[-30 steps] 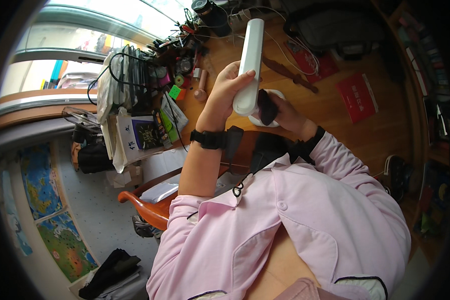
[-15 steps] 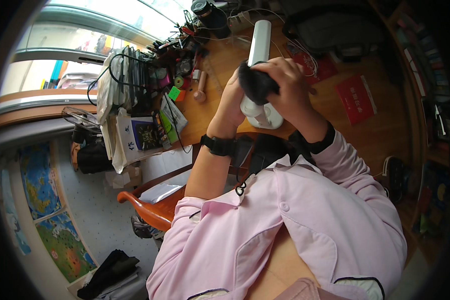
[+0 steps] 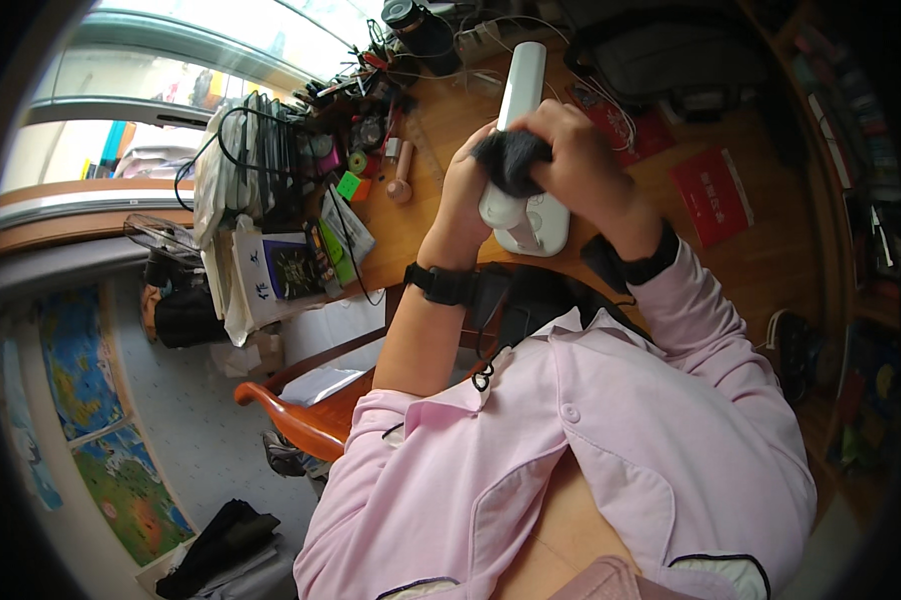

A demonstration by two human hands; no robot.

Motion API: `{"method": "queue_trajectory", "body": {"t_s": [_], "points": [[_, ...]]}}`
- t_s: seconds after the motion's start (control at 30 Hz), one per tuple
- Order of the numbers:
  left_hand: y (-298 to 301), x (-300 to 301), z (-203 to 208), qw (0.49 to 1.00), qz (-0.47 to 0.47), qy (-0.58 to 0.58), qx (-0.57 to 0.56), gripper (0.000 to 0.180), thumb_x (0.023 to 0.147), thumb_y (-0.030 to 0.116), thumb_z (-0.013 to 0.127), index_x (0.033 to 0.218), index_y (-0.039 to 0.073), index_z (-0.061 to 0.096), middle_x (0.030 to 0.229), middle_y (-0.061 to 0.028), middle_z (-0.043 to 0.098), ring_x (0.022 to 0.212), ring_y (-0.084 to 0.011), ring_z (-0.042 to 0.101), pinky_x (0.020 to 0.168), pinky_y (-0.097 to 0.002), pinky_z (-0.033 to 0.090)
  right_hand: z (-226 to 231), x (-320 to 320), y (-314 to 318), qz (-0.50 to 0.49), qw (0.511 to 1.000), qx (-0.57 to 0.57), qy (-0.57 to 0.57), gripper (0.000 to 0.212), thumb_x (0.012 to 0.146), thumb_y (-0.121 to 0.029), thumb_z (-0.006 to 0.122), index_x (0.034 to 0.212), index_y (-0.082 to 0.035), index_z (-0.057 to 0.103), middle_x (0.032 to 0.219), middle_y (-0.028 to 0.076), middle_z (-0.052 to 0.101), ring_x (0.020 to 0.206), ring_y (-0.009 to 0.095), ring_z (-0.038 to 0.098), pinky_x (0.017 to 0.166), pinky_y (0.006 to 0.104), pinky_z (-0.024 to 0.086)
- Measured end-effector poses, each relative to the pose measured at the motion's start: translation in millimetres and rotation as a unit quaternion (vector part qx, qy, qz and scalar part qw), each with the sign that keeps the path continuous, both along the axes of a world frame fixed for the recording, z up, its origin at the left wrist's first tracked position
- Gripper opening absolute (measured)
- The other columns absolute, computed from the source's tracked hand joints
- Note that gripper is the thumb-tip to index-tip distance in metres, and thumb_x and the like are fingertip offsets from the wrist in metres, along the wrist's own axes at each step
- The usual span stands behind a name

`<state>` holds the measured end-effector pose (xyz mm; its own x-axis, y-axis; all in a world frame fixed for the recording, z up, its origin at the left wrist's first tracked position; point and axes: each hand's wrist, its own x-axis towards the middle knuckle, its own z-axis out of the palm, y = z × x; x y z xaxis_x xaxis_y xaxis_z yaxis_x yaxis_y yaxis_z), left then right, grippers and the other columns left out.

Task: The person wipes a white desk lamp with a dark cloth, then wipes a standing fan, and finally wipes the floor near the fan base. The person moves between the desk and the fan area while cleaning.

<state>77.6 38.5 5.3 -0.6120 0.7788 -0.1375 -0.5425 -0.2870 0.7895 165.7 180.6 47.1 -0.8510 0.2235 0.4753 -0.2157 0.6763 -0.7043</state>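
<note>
A dark, fuzzy black bundle (image 3: 516, 163) is between my two hands, above the desk; its exact kind cannot be made out. My left hand (image 3: 461, 195) supports it from the left, fingers mostly hidden behind it. Bent over its upper right side, my right hand (image 3: 581, 150) grips it with closed fingers, slightly smeared by motion. Just beneath and behind my hands stands a white desk lamp: its long head (image 3: 524, 85) points away from me and its rounded base (image 3: 549, 228) rests on the desk.
On the wooden desk (image 3: 761, 265), a wooden-handled tool (image 3: 401, 175) and a colourful cube (image 3: 351, 187) lie left. Red booklets (image 3: 711, 197) lie right, near a dark bag (image 3: 661, 60). Files (image 3: 261, 165) line the window side, and a black bottle (image 3: 426, 38) stands at the back.
My right hand has lifted and turned a little at the knuckles, its wrist swinging slightly right. The black bundle has shifted slightly left and changed shape. My left hand stays nearly in place.
</note>
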Motion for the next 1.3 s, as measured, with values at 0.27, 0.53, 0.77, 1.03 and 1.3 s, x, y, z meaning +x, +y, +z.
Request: {"method": "queue_trajectory", "body": {"t_s": [0.27,0.53,0.77,1.03,1.3], "points": [[-11.9,10.0,26.6,0.993,0.004,0.018,-0.12,0.044,0.1,0.025,0.053,0.138,0.003,0.049,0.102,-0.0105,0.066,0.077,-0.0209,0.069,0.062,-0.033,0.058,-59.6,10.7,18.6,-0.033,0.98,-0.187,0.067,0.03,0.075,-0.002,0.066,0.105,-0.006,0.065,0.099,0.013,0.064,0.095,0.032,0.065,0.082,0.0355,0.051],[-38.7,36.8,52.8,0.981,-0.048,0.037,-0.186,0.051,0.101,0.03,0.052,0.145,0.006,0.043,0.101,-0.0095,0.064,0.074,-0.0196,0.069,0.057,-0.0284,0.055,-217.0,12.6,-18.4,-0.083,0.975,-0.004,-0.205,0.035,0.073,-0.014,0.072,0.107,-0.021,0.067,0.11,0.01,0.058,0.109,0.035,0.053,0.091,0.0483,0.043],[-52.6,39.1,53.9,0.961,-0.061,0.098,-0.25,0.048,0.101,0.027,0.054,0.143,0.004,0.047,0.113,-0.0058,0.063,0.089,-0.0121,0.062,0.076,-0.0255,0.05,-265.8,14.8,-36.5,-0.063,0.944,0.244,-0.213,0.032,0.079,-0.025,0.07,0.11,-0.03,0.068,0.122,0.005,0.054,0.119,0.026,0.046,0.1,0.0436,0.033],[-41.4,49.7,51.8,0.946,-0.02,0.168,-0.278,0.042,0.102,0.023,0.053,0.139,0.002,0.052,0.117,-0.0028,0.062,0.101,-0.0084,0.056,0.087,-0.0227,0.045,-271.1,6.7,-33.9,-0.027,0.943,0.267,-0.197,0.016,0.083,-0.02,0.063,0.097,-0.023,0.068,0.103,0.004,0.059,0.107,0.024,0.054,0.092,0.0427,0.038],[-30.7,44.1,44.1,0.949,0.005,0.189,-0.253,0.042,0.102,0.02,0.054,0.138,-0.001,0.051,0.117,-0.0039,0.062,0.1,-0.0086,0.057,0.086,-0.0223,0.046,-230.6,32.8,-33.9,0.149,0.918,-0.141,-0.339,0.026,0.085,-0.014,0.062,0.109,-0.015,0.071,0.104,0.017,0.068,0.099,0.036,0.064,0.087,0.0416,0.049]]}}
